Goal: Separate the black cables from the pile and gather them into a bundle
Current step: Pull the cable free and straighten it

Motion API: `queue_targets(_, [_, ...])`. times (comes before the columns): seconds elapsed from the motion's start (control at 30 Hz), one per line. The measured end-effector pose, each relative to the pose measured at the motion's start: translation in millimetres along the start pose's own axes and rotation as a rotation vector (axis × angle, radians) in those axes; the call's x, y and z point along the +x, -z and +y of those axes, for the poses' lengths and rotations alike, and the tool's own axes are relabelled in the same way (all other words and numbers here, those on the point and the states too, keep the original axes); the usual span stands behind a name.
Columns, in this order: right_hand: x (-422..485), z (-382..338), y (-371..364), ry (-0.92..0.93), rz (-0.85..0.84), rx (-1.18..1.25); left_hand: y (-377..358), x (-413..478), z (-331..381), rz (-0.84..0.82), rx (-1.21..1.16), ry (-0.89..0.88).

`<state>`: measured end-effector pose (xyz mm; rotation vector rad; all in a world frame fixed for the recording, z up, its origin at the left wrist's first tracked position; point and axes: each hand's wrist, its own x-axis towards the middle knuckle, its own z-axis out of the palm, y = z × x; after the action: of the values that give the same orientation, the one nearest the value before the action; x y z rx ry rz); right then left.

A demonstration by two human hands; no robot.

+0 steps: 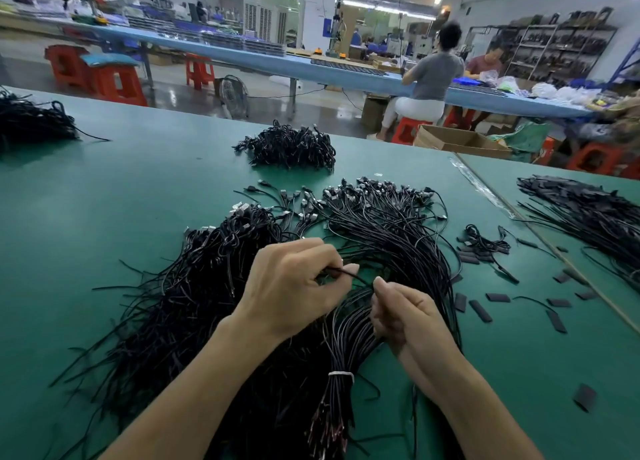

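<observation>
A big pile of thin black cables [207, 286] with USB plugs at the far ends spreads over the green table [138, 189] in front of me. My left hand [294, 286] hovers above the pile and pinches one black cable [346, 274] between thumb and forefinger. My right hand [401, 314] grips a gathered bundle of black cables [349, 342]. A white band [341, 376] ties that bundle lower down, near me. The same thin cable runs from my left fingers to my right thumb.
More black cable heaps lie at the far middle [291, 146], far left [31, 120] and right [588, 210]. Short black sleeves [481, 310] are scattered to the right of the pile. Two people sit at a blue bench [311, 68] beyond the table.
</observation>
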<state>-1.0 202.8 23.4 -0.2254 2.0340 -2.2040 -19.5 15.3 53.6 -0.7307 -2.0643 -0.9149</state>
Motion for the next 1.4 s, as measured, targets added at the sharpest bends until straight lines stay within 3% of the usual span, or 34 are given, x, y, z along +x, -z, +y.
queue_targets(0.13, [-4.4, -1.9, 3.5, 0.034, -0.092, -0.095, 8.8, -3.5, 2.2, 0.095, 0.139, -0.096])
queue_targets(0.23, [-7.2, -1.8, 4.4, 0.084, -0.121, -0.126, 17.6, -3.3, -8.8, 0.218, 0.164, -0.002])
queue_targets(0.33, [-9.9, -2.4, 7.2, 0.067, -0.177, -0.161, 21.1, -4.6, -32.9, 0.35, 0.012, 0.405])
queue_targets(0.43, [-6.8, 0.5, 8.9, 0.038, -0.25, -0.456, 23.5, -7.0, -54.9, 0.382, -0.561, 0.89])
queue_targets(0.5, [-2.6, 6.5, 9.0, 0.015, -0.234, -0.708, 27.5, -6.4, -57.3, 0.343, -0.821, 1.001])
queue_targets(0.57, [1.9, 15.4, 10.8, 0.048, -0.159, -0.928, 28.2, -2.1, -51.3, 0.323, -0.847, 0.954])
queue_targets(0.67, [7.5, 30.2, 10.6, 0.118, -0.065, -1.067, 36.6, 11.9, -37.7, 0.37, -0.515, 0.743])
queue_targets(0.73, [10.1, 36.4, 9.6, 0.113, 0.06, -0.959, 46.0, 20.4, -34.2, 0.45, -0.164, 0.531])
queue_targets(0.8, [15.3, 33.6, 9.8, 0.071, 0.293, -0.673, 53.7, 23.0, -29.1, 0.479, -0.002, 0.383])
queue_targets(0.9, [26.2, 16.2, 13.9, 0.008, 0.603, -0.226, 52.9, 19.7, -21.9, 0.321, 0.059, 0.304])
queue_targets(0.97, [31.8, 4.7, 26.1, -0.018, 0.751, -0.284, 47.7, 15.3, -21.6, 0.146, 0.13, 0.343])
queue_targets(1.03, [31.9, -3.8, 37.5, -0.092, 0.802, -0.633, 40.3, 8.0, -24.2, 0.013, 0.286, 0.338])
queue_targets(1.1, [26.5, -9.6, 35.6, -0.096, 0.71, -0.994, 30.7, 2.2, -25.1, -0.118, 0.404, 0.316])
queue_targets(1.13, [22.9, -13.9, 27.4, -0.007, 0.632, -1.067, 25.2, -0.2, -24.5, -0.207, 0.45, 0.342])
queue_targets(1.23, [10.8, -25.7, -11.1, 0.333, 0.205, -0.973, 8.3, -5.7, -20.8, -0.401, 0.536, 0.448])
queue_targets(1.3, [5.6, -25.6, -29.3, 0.392, -0.024, -1.013, -0.1, -7.5, -14.3, -0.427, 0.51, 0.422])
queue_targets(1.4, [9.1, -25.2, -33.2, 0.377, -0.035, -1.0, -4.5, -6.5, -6.7, -0.44, 0.309, 0.382])
